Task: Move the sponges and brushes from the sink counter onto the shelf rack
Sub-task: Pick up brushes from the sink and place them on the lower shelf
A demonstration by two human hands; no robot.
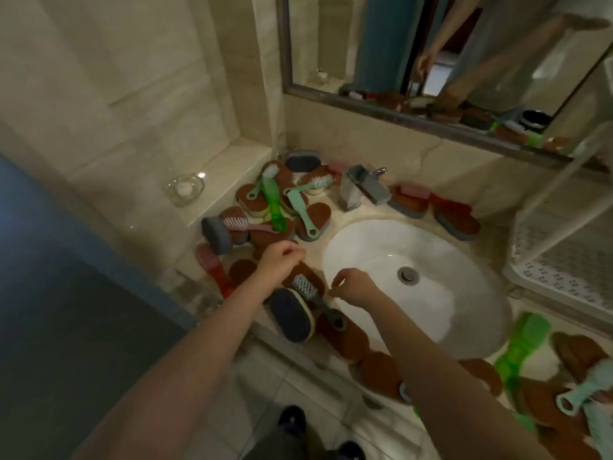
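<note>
Several brown sponges and plastic brushes lie scattered on the sink counter [318,257]. My left hand [280,258] hovers with loosely curled fingers over a brown sponge [310,277] left of the basin and holds nothing that I can see. My right hand [353,287] hangs just right of a grey brush [315,298], its fingers curled and empty. The grey brush rests across a dark blue sponge [293,315]. A bright green brush [273,205] and a mint brush [300,205] lie on the sponge pile behind. The white shelf rack [527,247] stands at the right.
The white basin [431,303] fills the middle, with a chrome tap [361,185] behind it. More sponges lie along the back wall and the front right, beside another green brush [520,350]. A glass dish [184,189] sits on the left ledge. A mirror [464,61] hangs above.
</note>
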